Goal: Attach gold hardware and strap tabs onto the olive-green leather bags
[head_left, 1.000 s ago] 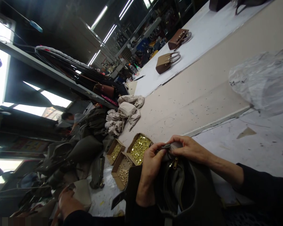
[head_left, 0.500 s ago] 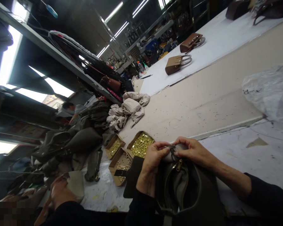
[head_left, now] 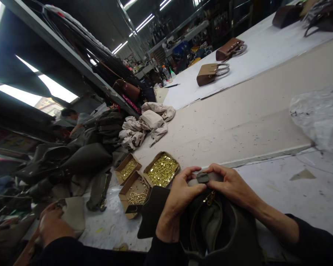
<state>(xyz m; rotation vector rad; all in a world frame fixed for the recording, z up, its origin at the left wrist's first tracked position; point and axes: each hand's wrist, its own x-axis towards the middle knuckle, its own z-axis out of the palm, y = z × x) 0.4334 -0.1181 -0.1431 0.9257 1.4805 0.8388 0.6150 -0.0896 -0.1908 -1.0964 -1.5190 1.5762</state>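
Left grip (head_left: 179, 195): narrow, thumb and fingers closed on the upper edge of the dark olive bag, left of a small grey tab (head_left: 202, 177).
Right grip (head_left: 233, 186): narrow too, thumb and fingers closed on the same edge, right of the tab.
Olive bag (head_left: 242, 225): in front of the person, below both hands, its mouth open; a gold-coloured zipper pull (head_left: 210, 198) hangs just under the fingers.
Dark flap (head_left: 152, 212): left of the left wrist, beside the boxes.
Cardboard boxes: three close together on the surface (head_left: 224, 129); the large box (head_left: 178, 170) holds shiny gold-coloured pieces, the small box (head_left: 118, 178) and the lower box (head_left: 123, 200) hold smaller ones.
Beige cloth (head_left: 152, 123): crumpled, beyond the boxes.
Far handbags: a tan one (head_left: 209, 75) near a brown one (head_left: 228, 50).
Clear plastic (head_left: 322, 116): bunched at the right.
Co-worker's hand (head_left: 52, 223): at far left, on a pale piece (head_left: 74, 214).
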